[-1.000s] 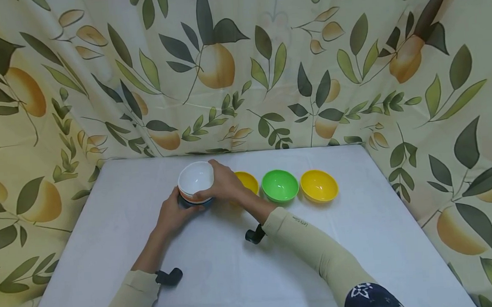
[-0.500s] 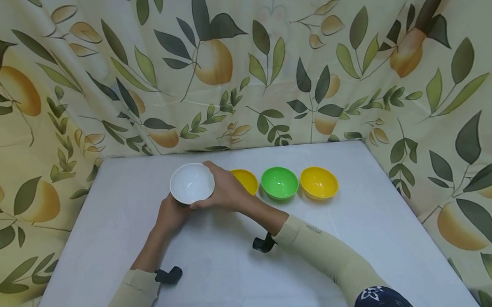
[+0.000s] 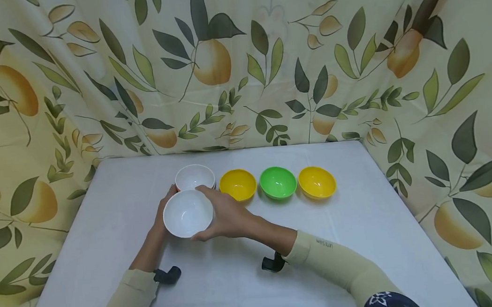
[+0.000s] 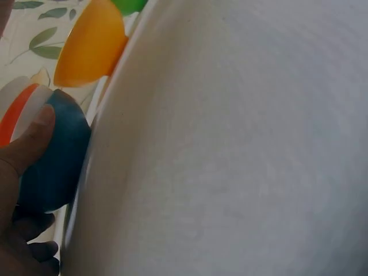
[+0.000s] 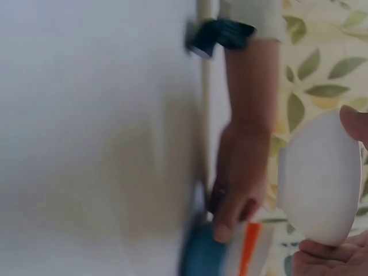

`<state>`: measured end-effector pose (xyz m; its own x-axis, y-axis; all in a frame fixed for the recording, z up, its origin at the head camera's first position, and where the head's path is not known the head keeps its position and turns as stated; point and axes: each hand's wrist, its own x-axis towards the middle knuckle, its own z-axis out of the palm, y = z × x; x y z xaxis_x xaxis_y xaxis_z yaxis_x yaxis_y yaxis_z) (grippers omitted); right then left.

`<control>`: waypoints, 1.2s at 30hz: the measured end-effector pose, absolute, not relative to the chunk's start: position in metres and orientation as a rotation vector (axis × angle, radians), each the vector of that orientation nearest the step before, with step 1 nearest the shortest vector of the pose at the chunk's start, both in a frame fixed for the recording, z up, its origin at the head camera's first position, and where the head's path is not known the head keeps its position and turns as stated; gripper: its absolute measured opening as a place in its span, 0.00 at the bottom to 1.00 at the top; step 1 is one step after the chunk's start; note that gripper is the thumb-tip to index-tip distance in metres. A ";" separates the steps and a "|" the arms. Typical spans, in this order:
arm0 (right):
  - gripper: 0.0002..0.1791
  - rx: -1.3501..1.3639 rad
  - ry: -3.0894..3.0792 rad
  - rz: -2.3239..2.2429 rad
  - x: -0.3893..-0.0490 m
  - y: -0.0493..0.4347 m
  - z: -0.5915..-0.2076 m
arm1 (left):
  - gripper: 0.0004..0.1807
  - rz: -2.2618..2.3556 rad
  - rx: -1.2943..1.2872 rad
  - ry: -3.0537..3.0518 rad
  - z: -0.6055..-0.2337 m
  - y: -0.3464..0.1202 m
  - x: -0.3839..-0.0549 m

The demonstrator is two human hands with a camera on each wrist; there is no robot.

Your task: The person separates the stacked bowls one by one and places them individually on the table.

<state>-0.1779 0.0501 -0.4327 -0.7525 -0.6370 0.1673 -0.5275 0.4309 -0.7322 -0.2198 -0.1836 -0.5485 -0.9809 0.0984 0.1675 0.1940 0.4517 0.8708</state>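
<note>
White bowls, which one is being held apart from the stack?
The front white bowl, in the right hand; the other white bowl sits atop the stack, which the left hand grips.

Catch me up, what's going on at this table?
A person holds a white bowl in the right hand, lifted clear of the table. Their left hand grips a stack of bowls just behind it, with the thumb on the blue bowl at the stack's bottom; white shows at the top. To the stack's right, a yellow bowl, a green bowl and a second yellow bowl stand upright in a row.
</note>
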 end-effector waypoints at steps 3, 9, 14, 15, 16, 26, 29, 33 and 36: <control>0.59 -1.076 2.535 -1.174 -0.171 0.049 -0.444 | 0.35 -1.453 -0.215 -2.736 -0.544 -0.182 -0.223; 0.59 -1.098 2.465 -1.155 -0.161 0.049 -0.464 | 0.54 -1.395 -0.097 -2.872 -0.536 -0.177 -0.225; 0.59 -1.112 2.482 -1.094 -0.156 0.050 -0.475 | 0.59 -1.417 -0.102 -2.849 -0.536 -0.174 -0.225; 0.59 -1.111 2.488 -1.075 -0.155 0.050 -0.478 | 0.59 -1.413 -0.107 -2.844 -0.536 -0.174 -0.226; 0.59 -1.107 2.486 -1.067 -0.155 0.050 -0.479 | 0.60 -1.410 -0.109 -2.840 -0.536 -0.174 -0.226; 0.58 -1.123 2.492 -0.961 -0.153 0.049 -0.494 | 0.61 -1.409 -0.087 -2.841 -0.537 -0.172 -0.226; 0.59 -1.113 2.495 -0.947 -0.153 0.048 -0.494 | 0.61 -1.409 -0.082 -2.846 -0.537 -0.172 -0.226; 0.60 -1.113 2.500 -0.944 -0.154 0.048 -0.494 | 0.60 -1.400 -0.081 -2.846 -0.536 -0.174 -0.226; 0.62 -1.115 2.502 -0.951 -0.154 0.048 -0.496 | 0.60 -1.413 -0.097 -2.835 -0.536 -0.174 -0.225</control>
